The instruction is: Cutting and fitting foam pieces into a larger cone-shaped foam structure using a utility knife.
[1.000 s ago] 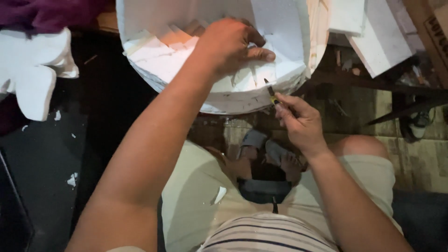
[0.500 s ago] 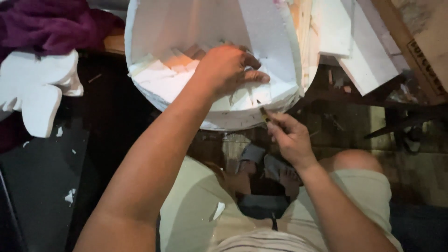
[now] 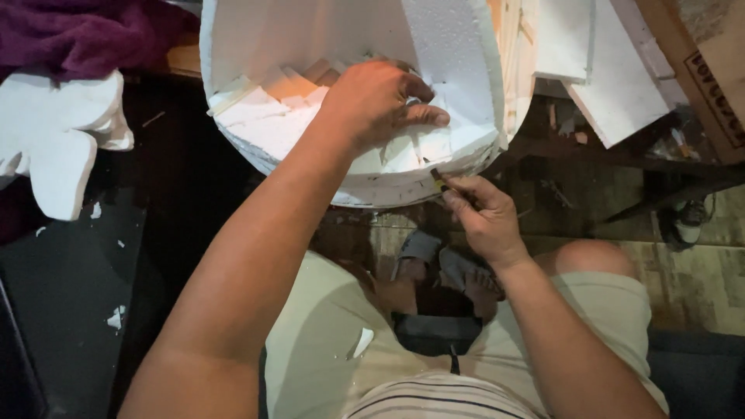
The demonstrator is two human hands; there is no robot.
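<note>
Head view: left hand (image 3: pixel 380 105) lies flat on the white foam drum (image 3: pixel 310 132), fingers spread and pressing near its lower right rim, gripping nothing. Right hand (image 3: pixel 485 221) sits just below that rim, fingers pinched on a small knife (image 3: pixel 438 180). The knife's long axis points up-left, tip touching the foam edge just under the left fingertips. Right hand is nearer the rim.
</note>
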